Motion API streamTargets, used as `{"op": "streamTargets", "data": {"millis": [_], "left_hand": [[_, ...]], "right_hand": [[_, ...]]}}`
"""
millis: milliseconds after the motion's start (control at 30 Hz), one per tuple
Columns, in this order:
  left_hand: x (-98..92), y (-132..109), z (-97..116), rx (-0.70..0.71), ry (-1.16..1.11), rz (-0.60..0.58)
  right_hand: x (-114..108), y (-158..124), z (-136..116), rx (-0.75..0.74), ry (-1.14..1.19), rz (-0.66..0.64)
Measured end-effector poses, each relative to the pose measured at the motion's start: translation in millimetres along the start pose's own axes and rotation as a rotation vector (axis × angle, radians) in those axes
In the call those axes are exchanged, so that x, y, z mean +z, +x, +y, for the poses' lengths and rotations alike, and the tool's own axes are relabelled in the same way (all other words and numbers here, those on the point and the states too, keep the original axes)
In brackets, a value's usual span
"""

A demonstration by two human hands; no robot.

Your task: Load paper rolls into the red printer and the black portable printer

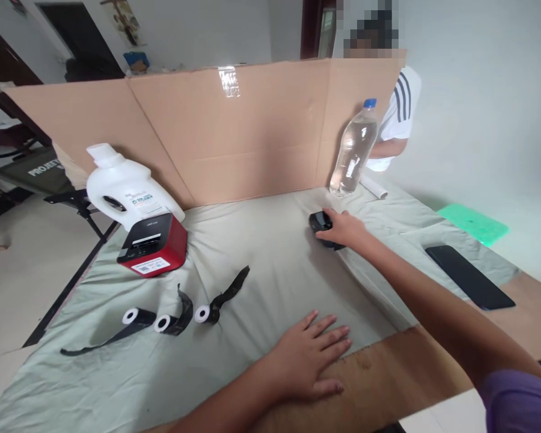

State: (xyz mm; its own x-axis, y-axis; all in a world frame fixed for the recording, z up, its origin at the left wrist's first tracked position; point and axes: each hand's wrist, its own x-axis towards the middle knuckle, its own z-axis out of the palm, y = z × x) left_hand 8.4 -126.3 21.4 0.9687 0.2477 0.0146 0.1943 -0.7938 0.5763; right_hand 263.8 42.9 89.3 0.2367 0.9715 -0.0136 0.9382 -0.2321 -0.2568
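Observation:
My left hand [304,358] lies flat at the table's near edge, fingers stretched out and holding nothing. With the fingers of my right hand [345,228] I grip a small black device [320,222] with a glossy top, at or close to the cloth. Its exact kind is unclear, and my hand covers part of it. To the left lie three small rolls with white cores: a left roll [137,317], a middle roll [169,325] and a right roll [206,314], each with a dark strip hanging loose.
A red and black printer [155,243] stands before a white jug [130,186]. A clear water bottle [355,150] leans against the cardboard screen [252,132]. A phone [469,276] lies at right on the cloth [270,258]. Behind the screen is a person in a white shirt [408,102].

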Motion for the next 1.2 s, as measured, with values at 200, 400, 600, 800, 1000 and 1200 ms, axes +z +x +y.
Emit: {"op": "streamTargets", "data": {"millis": [200,400,600,800,1000,1200], "left_hand": [[0.7,-1.9,1.5,0.056,0.111,0.014],[2.6,-2.1,2.1,0.076,0.195,0.062],[1.7,-2.7,2.4,0.063,0.165,0.043],[-2.4,-1.4,-1.4,0.063,0.007,0.027],[-12.8,0.0,-6.8,0.032,-0.429,0.090],[-28.2,-0.7,-23.8,-0.153,-0.673,0.533]], "right_hand": [[33.8,-75.2,-98.7,-0.127,0.017,-0.088],[54.5,-93.2,-131.5,-0.058,0.017,-0.013],[50.7,-83.7,-116.4,-0.075,0.127,-0.052],[71.6,-28.3,-75.7,-0.314,0.811,-0.007],[103.9,-10.9,-62.8,-0.374,1.056,0.003],[109.8,-10.6,-61.4,-0.387,1.057,0.018]]}}
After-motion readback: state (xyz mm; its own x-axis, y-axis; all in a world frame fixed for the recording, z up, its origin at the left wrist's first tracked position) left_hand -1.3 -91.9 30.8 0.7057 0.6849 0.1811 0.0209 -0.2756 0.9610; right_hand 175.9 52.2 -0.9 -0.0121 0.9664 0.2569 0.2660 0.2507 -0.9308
